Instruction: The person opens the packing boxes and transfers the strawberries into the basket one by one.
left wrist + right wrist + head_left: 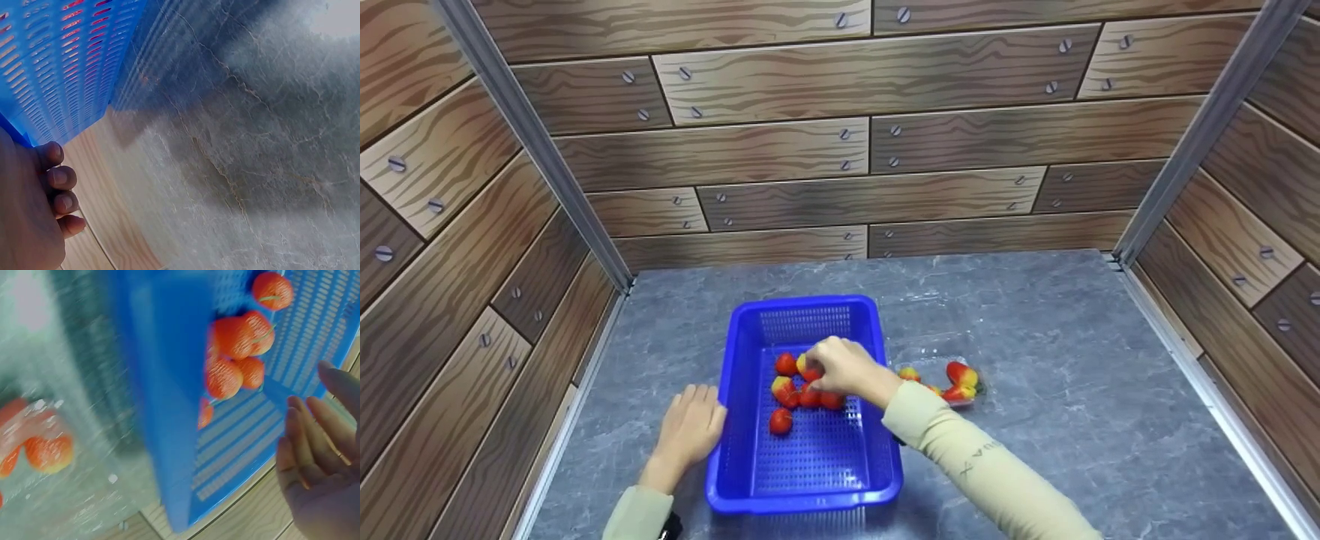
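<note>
A blue perforated plastic basket (pixel 802 469) stands in front of me, with several small red fruits (pixel 784 391) inside, some partly yellow. Thin green stems show on a few. My left hand (pixel 690 424) holds the basket's left rim; its curled fingertips (pixel 64 177) lie outside the wall in the left wrist view, the thumb hidden there. Over the fruits in the basket is my right hand (pixel 844 365). The right wrist view shows its fingers (pixel 304 439) spread and apart from the fruits, with nothing between them.
Right of the basket lies a clear plastic container (pixel 934 364) holding several red-and-yellow fruits (pixel 962 375). Its transparent edges are hard to make out. The grey marbled tabletop (pixel 1072 390) is enclosed by wood-patterned walls (pixel 780 150) at the back and both sides.
</note>
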`<state>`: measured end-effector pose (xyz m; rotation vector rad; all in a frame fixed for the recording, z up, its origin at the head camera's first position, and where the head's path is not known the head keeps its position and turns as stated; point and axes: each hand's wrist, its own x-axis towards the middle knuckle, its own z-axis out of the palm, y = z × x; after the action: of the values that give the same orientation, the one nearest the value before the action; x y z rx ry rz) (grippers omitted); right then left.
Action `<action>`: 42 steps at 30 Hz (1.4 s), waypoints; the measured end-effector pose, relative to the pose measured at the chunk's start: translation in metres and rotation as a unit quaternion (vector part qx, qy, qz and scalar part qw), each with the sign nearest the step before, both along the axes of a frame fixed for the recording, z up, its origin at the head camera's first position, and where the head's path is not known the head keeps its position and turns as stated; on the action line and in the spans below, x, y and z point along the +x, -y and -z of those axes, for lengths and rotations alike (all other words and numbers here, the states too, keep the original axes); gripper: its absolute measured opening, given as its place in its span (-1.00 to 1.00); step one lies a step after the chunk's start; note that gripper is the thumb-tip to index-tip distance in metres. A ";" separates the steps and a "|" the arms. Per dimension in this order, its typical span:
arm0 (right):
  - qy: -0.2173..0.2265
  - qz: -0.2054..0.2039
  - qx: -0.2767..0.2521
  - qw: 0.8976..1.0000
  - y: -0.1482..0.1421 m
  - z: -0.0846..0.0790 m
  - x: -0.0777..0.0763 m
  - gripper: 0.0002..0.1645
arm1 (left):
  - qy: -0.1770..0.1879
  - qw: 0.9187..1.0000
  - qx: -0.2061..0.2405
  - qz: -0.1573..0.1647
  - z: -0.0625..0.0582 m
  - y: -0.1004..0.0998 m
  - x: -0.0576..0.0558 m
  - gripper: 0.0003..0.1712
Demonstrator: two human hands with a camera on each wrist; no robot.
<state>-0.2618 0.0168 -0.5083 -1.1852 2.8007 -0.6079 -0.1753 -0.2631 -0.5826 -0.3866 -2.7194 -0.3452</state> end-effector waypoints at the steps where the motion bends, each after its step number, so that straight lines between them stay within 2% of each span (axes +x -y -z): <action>1: -0.007 -0.005 -0.004 1.000 -0.003 0.000 -0.002 -0.81 | 0.000 1.000 0.000 0.000 0.000 0.000 0.000 -0.85; 6: -0.077 -0.030 -0.048 0.995 -0.021 0.003 -0.012 -0.79 | 0.000 1.000 -0.001 -0.001 0.000 0.000 0.000 -0.85; 12: -0.164 -0.021 -0.116 0.979 -0.043 0.010 -0.024 -0.85 | 0.009 1.000 -0.003 -0.004 -0.001 0.000 0.000 -0.84; 20: -0.187 0.031 -0.152 0.970 -0.078 0.020 -0.028 -0.89 | 0.016 1.000 -0.002 -0.005 0.000 -0.001 0.003 -0.83; 25: -0.227 0.033 -0.174 0.958 -0.099 0.034 -0.033 -0.91 | 0.014 1.000 0.001 -0.005 0.001 0.000 0.004 -0.84; 28: -0.238 0.029 -0.170 0.956 -0.111 0.041 -0.035 -0.91 | 0.010 1.000 0.004 -0.005 0.001 0.001 0.004 -0.85; 31: -0.219 0.018 -0.144 0.965 -0.123 0.046 -0.035 -0.84 | 0.005 1.000 0.007 -0.006 0.000 0.001 0.004 -0.85; 37: -0.142 -0.004 -0.077 0.987 -0.148 0.060 -0.034 -0.57 | 0.006 1.000 0.006 -0.002 -0.001 -0.001 0.003 -0.85; 42: -0.067 -0.023 -0.059 0.996 -0.161 0.069 -0.031 -0.43 | 0.007 1.000 0.006 -0.003 0.000 -0.002 0.001 -0.83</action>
<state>-0.2930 0.1781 -0.5772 -1.3559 2.8727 -0.7272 -0.1741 -0.2611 -0.5828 -0.3747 -2.7305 -0.3630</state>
